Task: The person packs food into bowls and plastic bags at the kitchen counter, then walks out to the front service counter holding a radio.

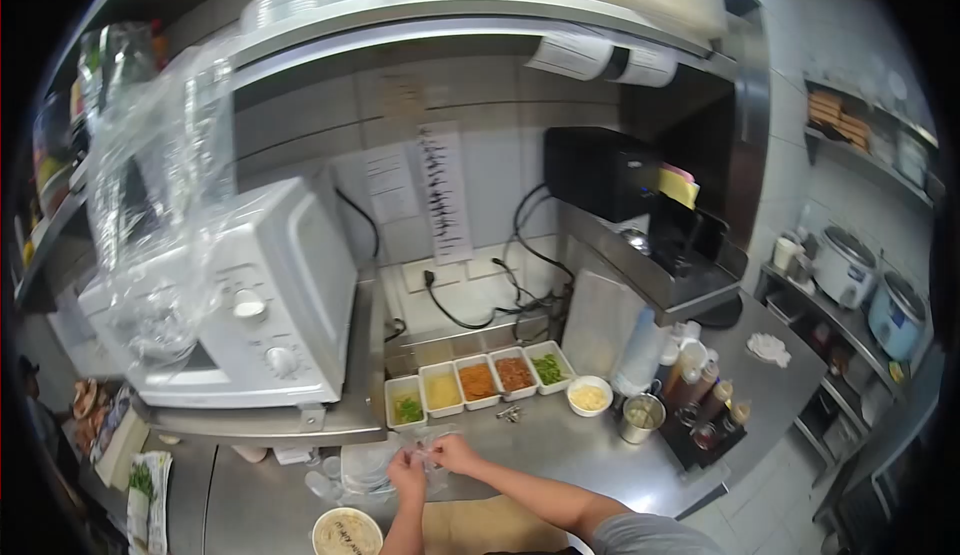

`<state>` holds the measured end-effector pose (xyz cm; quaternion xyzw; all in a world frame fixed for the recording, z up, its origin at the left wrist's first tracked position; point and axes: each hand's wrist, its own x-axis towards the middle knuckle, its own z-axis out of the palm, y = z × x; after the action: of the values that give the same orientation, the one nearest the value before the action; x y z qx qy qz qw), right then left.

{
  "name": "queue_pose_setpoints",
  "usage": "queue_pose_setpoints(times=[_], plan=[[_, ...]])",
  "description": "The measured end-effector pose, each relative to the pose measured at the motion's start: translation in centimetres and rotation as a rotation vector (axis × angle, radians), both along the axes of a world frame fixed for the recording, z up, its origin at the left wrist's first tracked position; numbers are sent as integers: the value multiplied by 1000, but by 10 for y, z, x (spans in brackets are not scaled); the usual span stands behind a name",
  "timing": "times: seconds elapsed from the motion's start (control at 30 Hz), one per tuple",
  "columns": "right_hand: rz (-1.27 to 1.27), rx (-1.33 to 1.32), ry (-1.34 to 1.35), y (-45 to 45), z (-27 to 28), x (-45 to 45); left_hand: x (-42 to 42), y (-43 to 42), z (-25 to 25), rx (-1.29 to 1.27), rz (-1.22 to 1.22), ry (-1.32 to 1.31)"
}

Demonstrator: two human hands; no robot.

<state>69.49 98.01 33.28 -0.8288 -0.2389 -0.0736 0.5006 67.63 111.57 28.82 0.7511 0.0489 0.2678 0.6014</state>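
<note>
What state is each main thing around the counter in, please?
Left hand: pinching clear plastic
Right hand: likewise pinching
White trays: uncovered, containing food
White bowl: uncovered, containing food
Metal cup: uncovered
Round tub: apparently lidded
Sauce bottles: upright
Rice cookers: lids appear shut
Microwave: door state unclear

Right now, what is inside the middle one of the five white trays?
The middle white tray holds orange, crumbly-looking food; its bottom is covered, so anything beneath cannot be seen.

- Steel counter (pixel 550 440) is opening between right forearm (pixel 540 491) and white bowl (pixel 592 412).
- Five white trays (pixel 481 404) are blocking the rear.
- Microwave (pixel 280 305) is crowding the upper left.
</note>
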Motion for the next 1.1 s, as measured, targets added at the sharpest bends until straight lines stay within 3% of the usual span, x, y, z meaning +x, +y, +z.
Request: queue_pose_setpoints(times=[0.13,0.2,0.43,0.7,0.77,0.83,0.93,1.1], plan=[[15,-30,57,-4,12,-5,-23,-9,37,254,34,-16],[-10,-45,30,-4,12,-6,-31,-14,51,258,5,-41],[-38,71,10,1,4,-12,-23,-16,43,389,99,-42],[-3,-72,173,-6,12,-5,-26,-11,51,405,84,52],[-54,-23,8,-5,8,1,-25,-12,52,421,76,58],[-71,-76,4,-3,9,6,-26,-13,50,269,61,-12],[52,-29,-2,-1,7,13,-24,-6,43,293,38,51],[213,-192,45,-8,15,27,-22,-6,38,209,-16,86]])
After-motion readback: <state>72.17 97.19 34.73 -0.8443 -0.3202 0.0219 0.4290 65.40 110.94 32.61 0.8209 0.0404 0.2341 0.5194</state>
